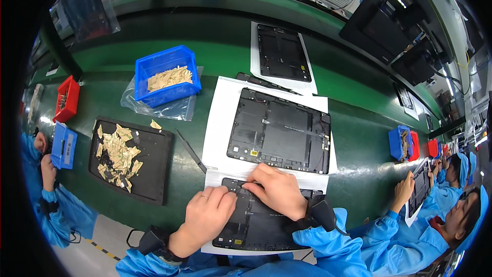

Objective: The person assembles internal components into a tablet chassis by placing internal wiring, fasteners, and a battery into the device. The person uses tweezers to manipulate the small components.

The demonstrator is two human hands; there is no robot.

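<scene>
Closest to me lies a black tablet housing (264, 232) on white paper, with both my hands over its upper left part. My left hand (207, 215) is closed, its fingers curled at the left edge of the housing. Thumb and forefinger of my right hand (279, 190) are pressed together by the top edge; whatever sits in either grip is hidden. Just beyond, a second tablet housing (287, 128) rests inner side up on white paper (218, 123). Left of that paper lies a slim dark tool (190, 151) that looks like tweezers.
A black tray (163, 169) holds torn cream scraps. Behind it, a blue bin (166, 95) with cream strips stands on a clear bag (187, 109). Another housing (281, 51) lies farther back. Co-workers sit at both sides, near red (66, 98) and blue bins (395, 143).
</scene>
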